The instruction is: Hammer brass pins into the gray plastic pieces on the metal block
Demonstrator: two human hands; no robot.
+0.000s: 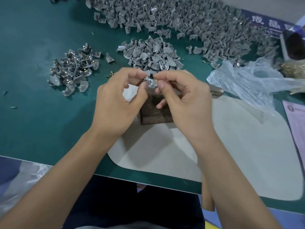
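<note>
**Both hands pinch one gray piece above the block**

Nearest the camera, two bare forearms reach in over the table edge; their elbows are cut off by the bottom of the frame. Below the grip lies a pale rounded mat (pixel 231 146), and on it stands the dark, rust-brown square metal block (pixel 156 115), its far part hidden under the fingers.

Just above the block, the left hand (pixel 115 103) and the right hand (pixel 184 103) meet fingertip to fingertip on a small gray curved plastic piece (pixel 149 80). Thumb and forefinger of each hand pinch it from either side; the remaining fingers curl loosely. Most of the piece is covered by the fingertips, and whether a brass pin sits in it cannot be made out.

Right of the grip, a worn brownish tool end (pixel 216 92), perhaps a hammer head, pokes out from behind the right hand; the rest is hidden. Beyond it lies a crumpled clear plastic bag (pixel 250 83), and at the frame's right edge a blurred heap of brass pins (pixel 295 70), partly cut off.

Left of the grip sits a small heap of gray pieces with brass pins fitted (pixel 74 70), with a few loose brass pins (pixel 109 75) between it and the hands. Directly behind the grip is a pile of plain gray plastic pieces (pixel 151 55). Farthest away, a broad spread of gray plastic pieces (pixel 173 15) runs across the green table (pixel 33 113) and off the top edge.
</note>
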